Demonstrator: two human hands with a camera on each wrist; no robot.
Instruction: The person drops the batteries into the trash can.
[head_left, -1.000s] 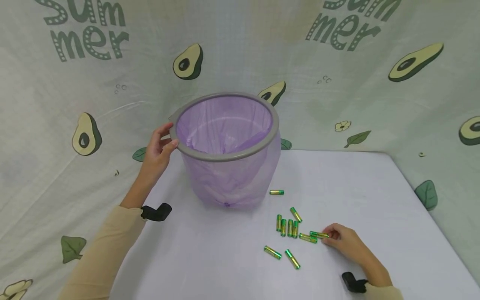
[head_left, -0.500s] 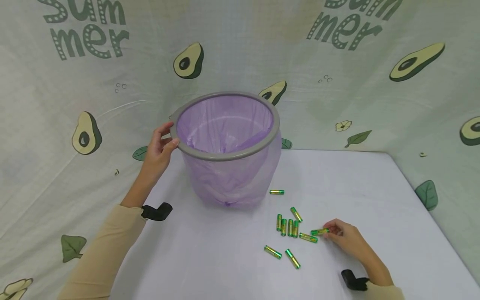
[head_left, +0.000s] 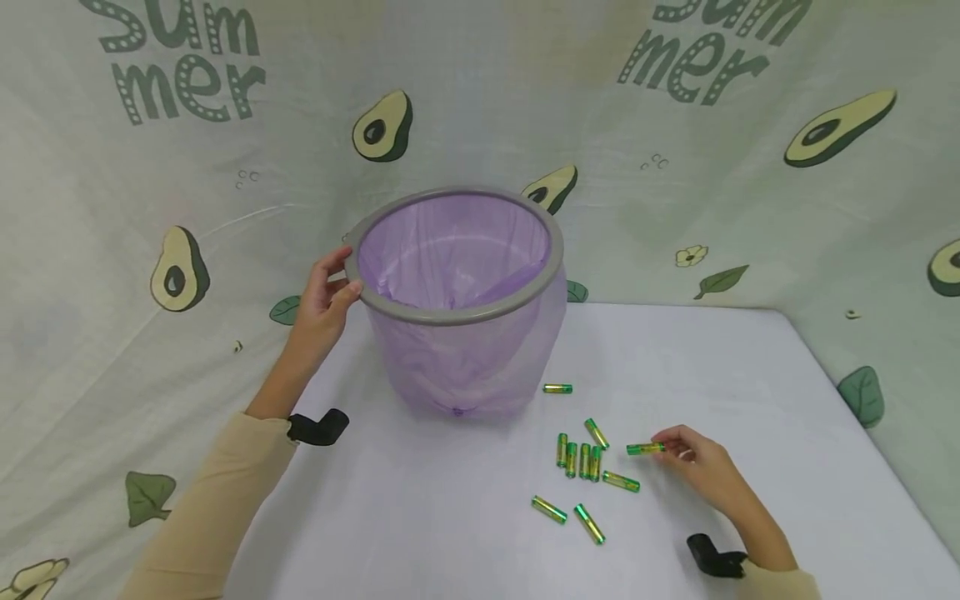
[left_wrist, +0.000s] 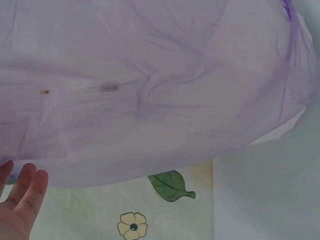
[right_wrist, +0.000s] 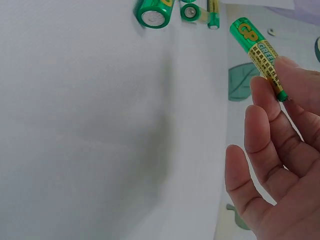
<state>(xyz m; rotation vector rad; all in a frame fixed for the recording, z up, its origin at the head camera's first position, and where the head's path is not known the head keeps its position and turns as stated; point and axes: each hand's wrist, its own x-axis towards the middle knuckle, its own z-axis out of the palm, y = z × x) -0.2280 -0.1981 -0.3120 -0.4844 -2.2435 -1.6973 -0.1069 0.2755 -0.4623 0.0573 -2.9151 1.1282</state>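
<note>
A waste bin with a grey rim and a purple plastic liner stands at the back of the white table. My left hand holds its rim on the left side, thumb in front and fingers behind. In the left wrist view the purple liner fills most of the picture. Between thumb and fingertips, my right hand pinches one end of a green-and-gold battery, raised over the table. Several more such batteries lie to its left, the closest one just below the held battery.
Four-sided white table runs to a back edge behind the bin and a slanting right edge. One battery lies close to the bin's base. A cloth printed with avocados hangs behind.
My right hand has lifted the battery away from the one beside it, moving up. The left hand keeps its hold on the bin's rim; the head view shifts slightly.
</note>
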